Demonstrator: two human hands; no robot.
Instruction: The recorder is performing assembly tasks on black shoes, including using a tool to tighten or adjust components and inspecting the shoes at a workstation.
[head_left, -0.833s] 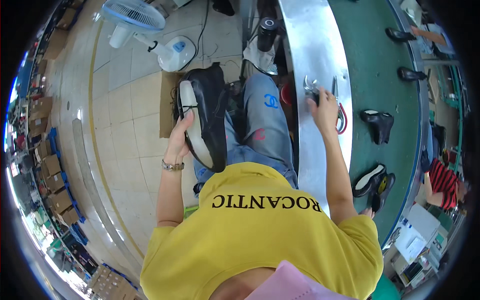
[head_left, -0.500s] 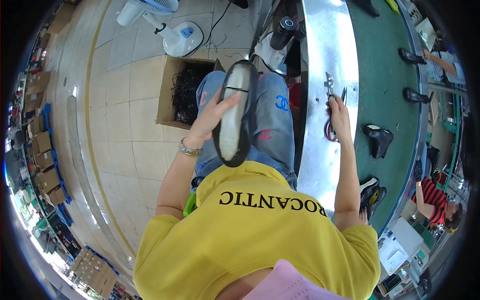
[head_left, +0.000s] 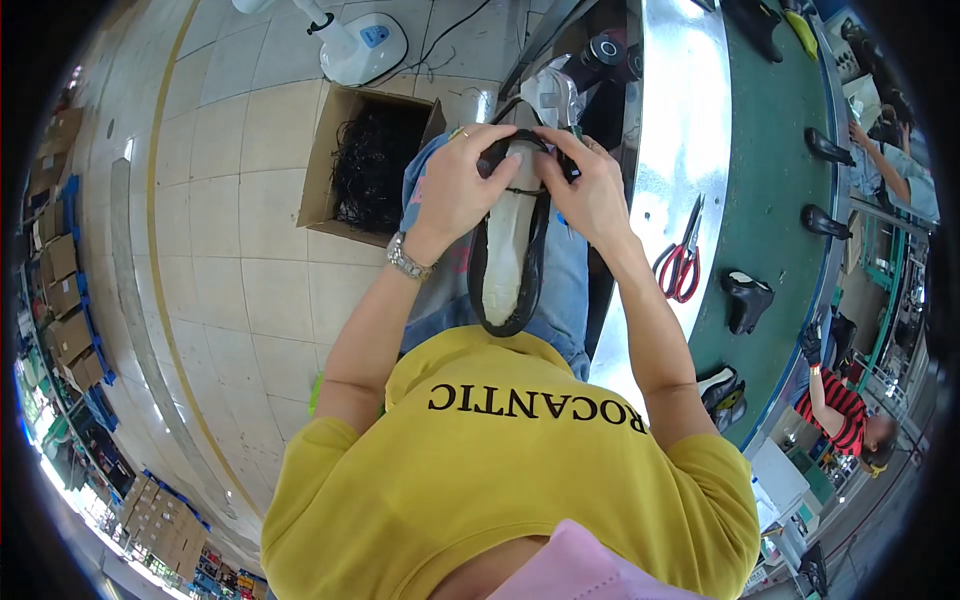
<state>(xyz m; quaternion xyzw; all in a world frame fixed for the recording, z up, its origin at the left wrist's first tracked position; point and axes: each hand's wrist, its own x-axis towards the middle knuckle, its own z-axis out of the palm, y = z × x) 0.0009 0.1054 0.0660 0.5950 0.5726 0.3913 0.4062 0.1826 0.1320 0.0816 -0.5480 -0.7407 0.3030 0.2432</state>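
A black shoe lies bottom up over my lap, its pale insole board facing me and a dark cord or strip crossing it. At its far end, my left hand is closed on the black upper, thumb pressing the inner edge. My right hand grips the opposite side of that end, thumb and finger pinched at the rim. A metal tool, by its look pincers, sticks out beyond my right fingers; its handles are mostly hidden. Red-handled scissors lie on the metal bench ledge right of my right forearm.
Left of my knees stands a cardboard box of black stringy scraps. A fan base is on the floor beyond. Several black shoes, one a boot, sit on the green belt at right. Other people are across it.
My right hand has left the bench ledge and joined my left at the shoe's far end. The pincers are gone from the ledge. The shoe has shifted right.
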